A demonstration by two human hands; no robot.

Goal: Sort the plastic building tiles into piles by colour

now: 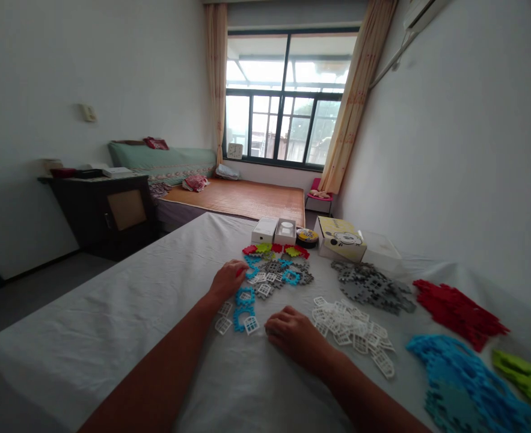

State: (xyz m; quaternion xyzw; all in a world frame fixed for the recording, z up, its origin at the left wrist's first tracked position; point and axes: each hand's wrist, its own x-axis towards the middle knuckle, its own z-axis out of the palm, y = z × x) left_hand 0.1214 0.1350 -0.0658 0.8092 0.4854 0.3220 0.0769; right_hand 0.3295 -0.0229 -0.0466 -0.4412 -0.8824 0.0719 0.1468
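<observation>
My left hand point(228, 281) is closed at the left edge of a joined row of toothed plastic building pieces. A small bit of a red piece point(240, 272) shows at its fingertips. Lower down, my right hand point(290, 329) rests over the sheet with its fingers curled; whatever they hold, if anything, is hidden. Between the hands lie blue frame pieces point(245, 294) and a white window piece point(251, 325). Farther back, grey pieces point(272, 268) are joined with blue ones, and red and lime-green pieces point(264, 247) top the row.
To the right are piles of white window pieces point(350, 325), grey pieces point(376, 287), red pieces point(459, 310), blue pieces point(468, 379) and lime-green pieces point(524, 373). A yellow box point(341, 239), a clear container point(380, 249), white boxes point(265, 230) and a round tin point(307, 236) stand behind.
</observation>
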